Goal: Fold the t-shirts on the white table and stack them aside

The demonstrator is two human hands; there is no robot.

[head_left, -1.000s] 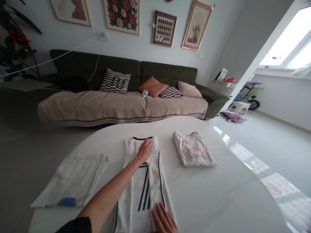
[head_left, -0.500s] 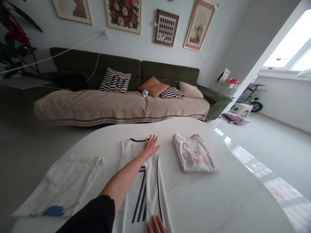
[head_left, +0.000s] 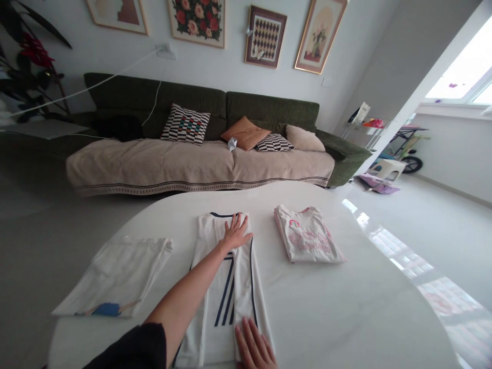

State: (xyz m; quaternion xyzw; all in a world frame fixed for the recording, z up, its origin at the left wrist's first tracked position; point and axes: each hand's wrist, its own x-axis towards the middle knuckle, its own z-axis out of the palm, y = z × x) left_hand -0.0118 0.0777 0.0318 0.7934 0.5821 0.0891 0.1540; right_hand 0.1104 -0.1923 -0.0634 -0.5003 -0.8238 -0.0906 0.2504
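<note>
A white jersey (head_left: 209, 287) with dark blue trim and dark stripes lies lengthwise on the white table (head_left: 330, 318), its sides folded inward. My left hand (head_left: 235, 233) rests flat near its collar, fingers spread, with the arm reaching across the cloth. Lower down, my right hand (head_left: 254, 344) lies flat on the jersey's right side; its wrist is cut off by the bottom edge of the view. Neither hand grips the fabric.
Right of the jersey sits a folded white-and-pink shirt stack (head_left: 309, 236). A white garment with a blue patch (head_left: 115, 277) lies at the table's left. Beyond the table stands a green sofa (head_left: 269, 106) with a beige cover (head_left: 184, 164) and cushions.
The view has shifted slightly, and more of my right hand shows on the jersey's lower part. My left hand stays near the collar.
</note>
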